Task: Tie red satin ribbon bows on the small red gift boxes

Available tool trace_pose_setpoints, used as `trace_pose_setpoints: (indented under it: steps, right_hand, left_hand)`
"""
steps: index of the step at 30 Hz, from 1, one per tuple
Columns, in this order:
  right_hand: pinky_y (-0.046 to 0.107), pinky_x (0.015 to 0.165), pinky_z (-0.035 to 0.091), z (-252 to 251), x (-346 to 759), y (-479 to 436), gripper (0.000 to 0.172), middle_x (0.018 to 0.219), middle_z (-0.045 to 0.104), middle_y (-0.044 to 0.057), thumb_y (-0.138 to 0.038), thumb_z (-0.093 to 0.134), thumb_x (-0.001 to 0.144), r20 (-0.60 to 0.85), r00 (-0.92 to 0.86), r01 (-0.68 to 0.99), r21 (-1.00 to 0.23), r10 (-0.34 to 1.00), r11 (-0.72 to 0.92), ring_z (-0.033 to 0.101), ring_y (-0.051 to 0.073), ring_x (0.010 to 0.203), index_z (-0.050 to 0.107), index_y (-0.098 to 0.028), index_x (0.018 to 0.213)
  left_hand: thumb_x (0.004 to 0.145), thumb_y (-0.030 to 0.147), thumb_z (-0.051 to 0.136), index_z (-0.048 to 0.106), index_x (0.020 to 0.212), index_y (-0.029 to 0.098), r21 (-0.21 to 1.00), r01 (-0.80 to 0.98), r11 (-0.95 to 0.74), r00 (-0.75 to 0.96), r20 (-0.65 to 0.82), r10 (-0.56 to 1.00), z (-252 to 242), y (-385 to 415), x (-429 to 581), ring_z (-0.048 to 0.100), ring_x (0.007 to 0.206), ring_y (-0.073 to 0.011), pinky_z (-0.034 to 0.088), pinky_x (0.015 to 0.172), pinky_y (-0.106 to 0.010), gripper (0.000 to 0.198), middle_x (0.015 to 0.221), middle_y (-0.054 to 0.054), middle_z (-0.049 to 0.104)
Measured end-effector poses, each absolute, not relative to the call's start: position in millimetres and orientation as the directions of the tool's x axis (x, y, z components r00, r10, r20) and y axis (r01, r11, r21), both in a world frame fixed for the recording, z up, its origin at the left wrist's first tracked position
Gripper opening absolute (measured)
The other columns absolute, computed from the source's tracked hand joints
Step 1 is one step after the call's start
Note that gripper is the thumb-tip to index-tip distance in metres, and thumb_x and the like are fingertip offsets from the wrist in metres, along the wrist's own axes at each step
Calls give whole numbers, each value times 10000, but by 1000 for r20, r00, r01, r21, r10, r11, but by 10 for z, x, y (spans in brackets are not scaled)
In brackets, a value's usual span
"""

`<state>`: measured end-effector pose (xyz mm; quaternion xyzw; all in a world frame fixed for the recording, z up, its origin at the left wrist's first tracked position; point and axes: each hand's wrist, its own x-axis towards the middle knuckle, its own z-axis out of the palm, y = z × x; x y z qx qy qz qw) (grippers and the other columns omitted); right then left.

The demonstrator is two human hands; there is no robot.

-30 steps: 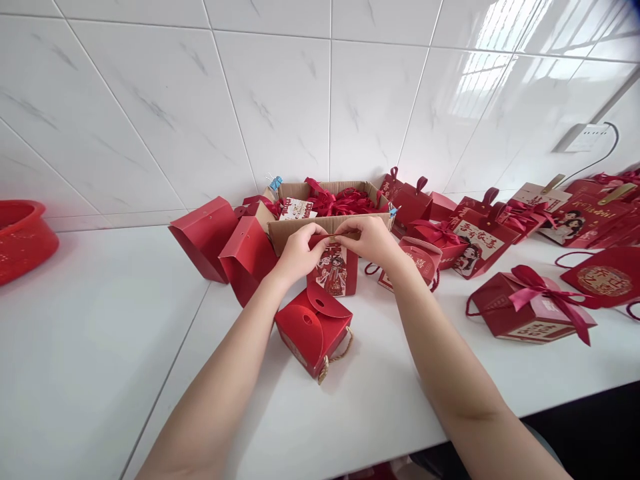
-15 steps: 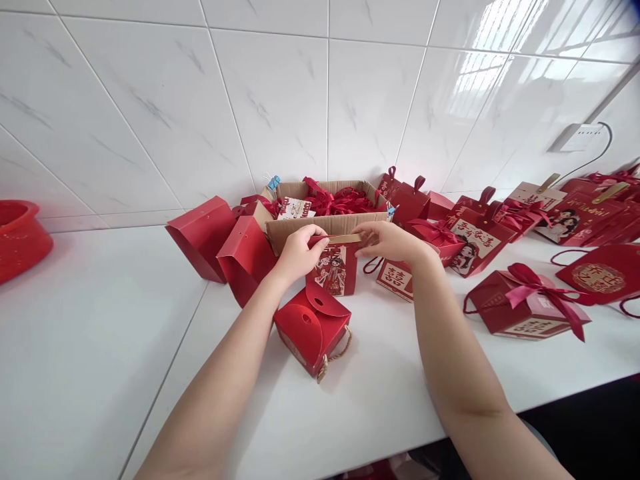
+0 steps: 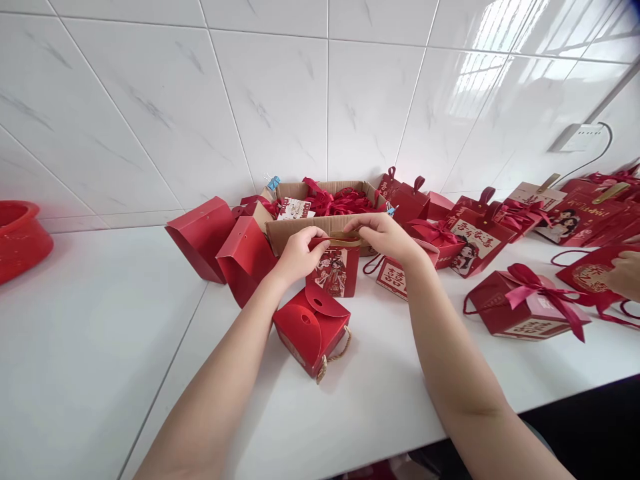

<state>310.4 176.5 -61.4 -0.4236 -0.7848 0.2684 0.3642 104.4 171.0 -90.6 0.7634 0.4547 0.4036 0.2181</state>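
A small red gift bag [image 3: 332,270] with a printed figure on its front stands upright on the white table. My left hand [image 3: 301,252] is closed in a pinch on the left end of its top edge. My right hand [image 3: 384,235] pinches the gold strip [image 3: 345,235] along the same top edge, near its right end; the fingertips partly cover the strip. Closer to me sits a closed red box [image 3: 313,330] with rounded flaps and a twisted cord handle. A red and white box [image 3: 393,275] lies just beyond my right wrist.
Behind stands a cardboard box [image 3: 285,230] of dark red ribbons. Two plain red boxes [image 3: 245,257] lean at its left. Several decorated boxes fill the right, including a ribboned hexagonal box [image 3: 525,307]. Another person's hand [image 3: 625,275] touches a red bag at the right edge. A red basin [image 3: 23,237] is far left.
My right hand has shifted slightly left along the gold strip, and the bag's top edge now shows a gap. Another person's hand has come in at the right edge.
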Motion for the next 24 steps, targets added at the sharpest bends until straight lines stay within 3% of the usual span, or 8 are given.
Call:
trace_pose_setpoints:
  steps: [3,6,10,15,24]
  right_hand:
    - [277,607,422,-610,3020,1745,215,741,630,18,-263,485,844,398,-403,412,-726,825,551,526,125,645,669,-155,815]
    - [295,649,471,-628,3002,1747,249,804,656,37,-401,613,812,407,-448,373,-724,796,580,587,153,725,666,-158,809]
    - [352,780,536,-670,3047,1772,306,993,679,62,-312,745,692,404,-499,326,-732,767,598,645,204,898,662,-181,956]
    - [400,846,551,-701,3061,1791,217,998,677,60,-206,673,734,415,-496,297,-744,763,598,655,210,932,651,-189,949]
    - [400,856,569,-718,3022,1811,160,942,676,49,-196,668,753,440,-471,235,-773,765,589,668,199,899,637,-181,910]
  left_hand:
    - [855,299,532,581,849,172,689,513,-512,267,439,858,-918,1719,1042,609,822,-194,490,801,-344,137,876,-45,657]
    - [855,293,535,576,837,173,680,508,-529,271,457,847,-932,1729,1043,616,838,-196,496,809,-348,128,878,-45,659]
    - [859,283,534,580,863,173,671,523,-526,263,460,848,-958,1740,1040,627,856,-198,511,822,-359,120,896,-47,665]
    - [867,253,547,584,1105,167,673,502,-544,269,476,837,-972,1742,1035,618,1036,-215,493,940,-386,255,1097,-75,670]
    - [869,242,542,639,1005,166,642,497,-583,281,517,809,-983,1753,1036,640,977,-210,517,918,-385,183,1023,-60,676]
